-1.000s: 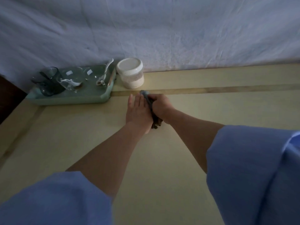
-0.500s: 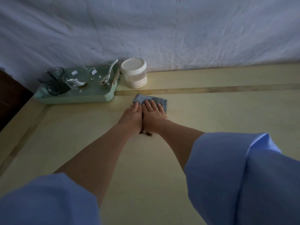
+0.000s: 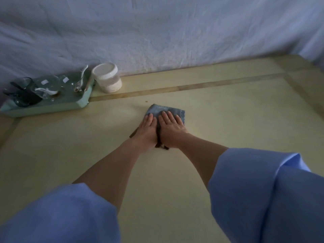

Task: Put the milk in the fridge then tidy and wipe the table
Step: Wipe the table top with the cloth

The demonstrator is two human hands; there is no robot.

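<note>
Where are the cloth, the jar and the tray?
cloth (image 3: 164, 108), head view, bare far part.
jar (image 3: 104, 71), head view, white lid.
tray (image 3: 47, 109), head view, near wall.

**One head-worn view, forward and down**

The single wide-angle camera looks from above and behind the left hand (image 3: 147, 130) and right hand (image 3: 172, 130), close over both forearms. It faces across the pale yellow table (image 3: 228, 120) to the white draped sheet (image 3: 157, 32) beyond the grip.

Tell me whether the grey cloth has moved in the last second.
Yes. The grey cloth has slid to the right, away from the white-lidded jar; earlier it lay just in front of the jar.
</note>
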